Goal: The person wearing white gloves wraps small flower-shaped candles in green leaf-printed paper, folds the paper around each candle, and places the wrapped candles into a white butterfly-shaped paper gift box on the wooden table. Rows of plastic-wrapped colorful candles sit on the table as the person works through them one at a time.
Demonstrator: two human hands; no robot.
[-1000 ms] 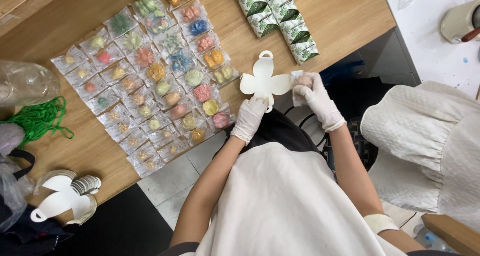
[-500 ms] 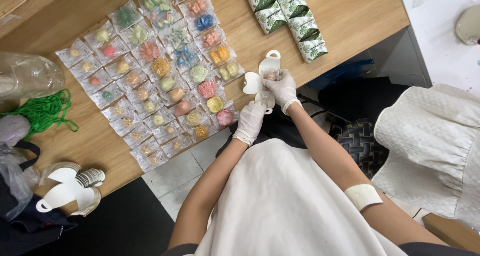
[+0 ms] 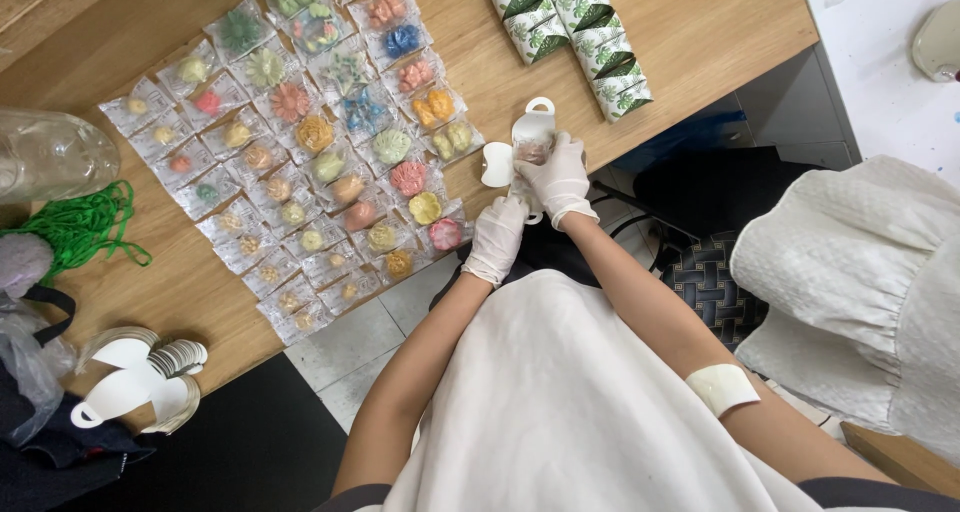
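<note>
Left hand [image 3: 497, 237]: gloved, at the lower edge of the white card box blank [image 3: 522, 150], fingers curled; grip unclear.
Right hand [image 3: 557, 177]: gloved, pressing a wrapped sweet [image 3: 533, 151] into the blank.
Blank: above the counter [image 3: 700, 32] edge.
Nearby: rows of bagged sweets [image 3: 330, 162].
Technique: centre the sweet, then fold flaps evenly.

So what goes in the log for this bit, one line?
left hand: steadies white card box | right hand: presses small packet into it | wrapped sweets in rows alongside
</note>
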